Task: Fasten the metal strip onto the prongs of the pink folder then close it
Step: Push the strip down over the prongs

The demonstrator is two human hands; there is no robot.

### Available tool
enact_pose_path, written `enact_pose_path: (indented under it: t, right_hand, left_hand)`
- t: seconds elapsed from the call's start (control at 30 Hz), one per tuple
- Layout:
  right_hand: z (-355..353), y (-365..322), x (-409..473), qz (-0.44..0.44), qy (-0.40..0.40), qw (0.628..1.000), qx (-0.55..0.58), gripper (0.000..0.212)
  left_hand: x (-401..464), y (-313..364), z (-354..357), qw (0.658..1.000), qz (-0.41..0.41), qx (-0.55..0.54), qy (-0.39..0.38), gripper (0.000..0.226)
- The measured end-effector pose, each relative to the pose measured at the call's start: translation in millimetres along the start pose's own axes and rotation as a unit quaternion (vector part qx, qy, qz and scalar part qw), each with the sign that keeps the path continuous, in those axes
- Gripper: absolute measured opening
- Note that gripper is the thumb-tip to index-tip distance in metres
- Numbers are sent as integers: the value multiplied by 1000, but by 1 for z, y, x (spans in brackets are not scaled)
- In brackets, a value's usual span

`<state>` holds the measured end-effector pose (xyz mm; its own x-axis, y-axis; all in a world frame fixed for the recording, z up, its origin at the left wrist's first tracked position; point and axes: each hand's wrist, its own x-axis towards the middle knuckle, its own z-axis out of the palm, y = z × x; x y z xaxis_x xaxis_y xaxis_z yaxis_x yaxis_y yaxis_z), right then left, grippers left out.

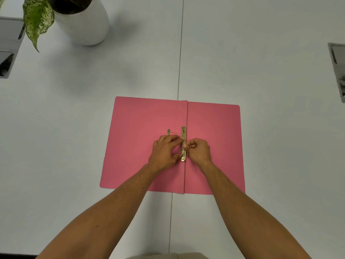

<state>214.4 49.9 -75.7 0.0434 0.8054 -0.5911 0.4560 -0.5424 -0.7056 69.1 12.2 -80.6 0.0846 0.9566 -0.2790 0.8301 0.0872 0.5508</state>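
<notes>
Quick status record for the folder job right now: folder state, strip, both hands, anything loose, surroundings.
folder: pink folder lying open and flat on the white table
strip: metal strip lying along the centre fold, far end visible
left hand: left hand fingertips on the strip from the left side
right hand: right hand pinching at the strip from the right side
loose part: small brass piece on the left flap, partly hidden by the left hand
surroundings: white plant pot at far left
closed yet: no
</notes>
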Motion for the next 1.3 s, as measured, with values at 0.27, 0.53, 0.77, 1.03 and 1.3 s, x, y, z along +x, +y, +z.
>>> enact_pose_path:
  t: [0.27, 0.53, 0.77, 1.03, 1.3]
  right_hand:
    - [1, 1, 1, -28, 24, 998, -52, 21]
    - [2, -1, 4, -36, 26, 996, -80, 20]
    - [-7, -17, 12, -107, 37, 992, -55, 10]
    - [-4, -44, 29, -193, -30, 969, -153, 9]
    - [0, -55, 41, -204, -46, 945, -252, 12]
  left_hand:
    - [2, 6, -2, 998, -10, 45, -32, 73]
    - [4, 12, -7, 994, -5, 94, -61, 74]
    - [4, 15, -11, 990, 3, 118, -78, 77]
    - [5, 14, -10, 989, 7, 127, -81, 78]
    - [4, 13, -8, 986, 23, 147, -74, 73]
